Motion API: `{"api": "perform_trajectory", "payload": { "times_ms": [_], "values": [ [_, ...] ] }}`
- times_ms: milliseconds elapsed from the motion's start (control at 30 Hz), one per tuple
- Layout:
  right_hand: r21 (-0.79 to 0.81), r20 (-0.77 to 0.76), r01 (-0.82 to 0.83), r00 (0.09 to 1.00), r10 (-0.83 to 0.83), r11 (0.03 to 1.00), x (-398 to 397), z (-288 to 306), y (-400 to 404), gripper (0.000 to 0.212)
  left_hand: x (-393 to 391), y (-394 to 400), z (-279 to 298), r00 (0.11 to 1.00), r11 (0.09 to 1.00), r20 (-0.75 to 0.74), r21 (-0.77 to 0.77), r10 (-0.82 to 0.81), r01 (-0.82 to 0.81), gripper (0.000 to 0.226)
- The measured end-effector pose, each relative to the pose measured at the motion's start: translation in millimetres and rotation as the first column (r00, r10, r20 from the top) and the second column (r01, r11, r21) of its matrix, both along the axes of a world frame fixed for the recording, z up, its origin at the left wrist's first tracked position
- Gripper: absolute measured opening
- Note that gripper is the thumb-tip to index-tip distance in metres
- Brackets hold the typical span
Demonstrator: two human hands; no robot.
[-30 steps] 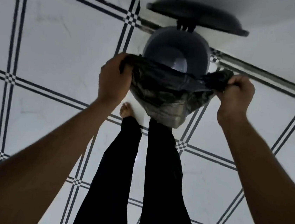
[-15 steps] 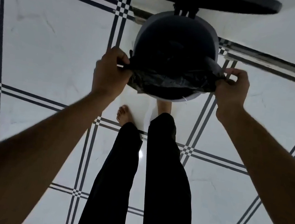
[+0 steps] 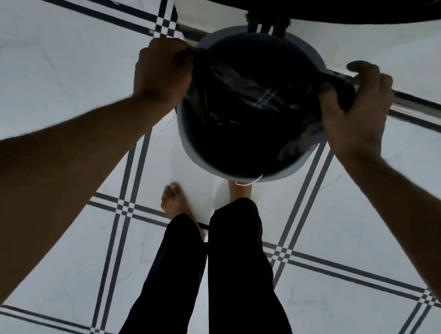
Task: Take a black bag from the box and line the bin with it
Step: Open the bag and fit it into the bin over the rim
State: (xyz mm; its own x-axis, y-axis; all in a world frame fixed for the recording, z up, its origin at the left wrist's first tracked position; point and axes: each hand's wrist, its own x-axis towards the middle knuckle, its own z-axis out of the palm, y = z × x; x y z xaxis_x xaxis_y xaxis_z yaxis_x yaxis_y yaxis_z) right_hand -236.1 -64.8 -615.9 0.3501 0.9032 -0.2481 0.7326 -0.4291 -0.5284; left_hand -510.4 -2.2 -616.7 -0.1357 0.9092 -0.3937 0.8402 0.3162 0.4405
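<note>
A round grey bin [image 3: 188,146] stands on the tiled floor in front of my feet, its dark lid [image 3: 309,1] hinged up at the back. The black bag [image 3: 249,98] hangs down inside the bin and fills most of its mouth. My left hand [image 3: 162,71] is shut on the bag's edge at the bin's left rim. My right hand [image 3: 357,111] is shut on the bunched edge at the right rim. The box is not in view.
My legs in black trousers [image 3: 228,277] and bare feet [image 3: 173,197] stand just before the bin. White floor tiles with dark striped lines [image 3: 127,205] spread all around. A white wall [image 3: 392,49] rises behind the bin.
The bag went from hanging above and in front of the bin down into it. Both hands moved apart and down to the rim's sides, and the view came closer.
</note>
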Motion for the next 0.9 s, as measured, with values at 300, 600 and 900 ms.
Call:
{"api": "perform_trajectory", "payload": {
  "times_ms": [300, 600, 900],
  "values": [
    [0.212, 0.081, -0.378, 0.926, 0.37, 0.901, -46, 33, -21, 0.055, 7, -4, 11, 0.988, 0.997, 0.131, 0.009, 0.08, -0.082, 0.022],
    [0.03, -0.024, -0.286, 0.958, 0.286, 0.958, -34, 8, 34, 0.036, -4, 0, 5, 0.991, 0.998, 0.119, 0.027, 0.062, -0.065, 0.029],
    [-0.221, -0.587, -0.273, 0.804, 0.096, 0.936, -2, 15, 47, 0.034, -21, -2, 7, 1.0, 1.0, -0.016, 0.005, -0.009, 0.009, 0.029]
  ]
}}
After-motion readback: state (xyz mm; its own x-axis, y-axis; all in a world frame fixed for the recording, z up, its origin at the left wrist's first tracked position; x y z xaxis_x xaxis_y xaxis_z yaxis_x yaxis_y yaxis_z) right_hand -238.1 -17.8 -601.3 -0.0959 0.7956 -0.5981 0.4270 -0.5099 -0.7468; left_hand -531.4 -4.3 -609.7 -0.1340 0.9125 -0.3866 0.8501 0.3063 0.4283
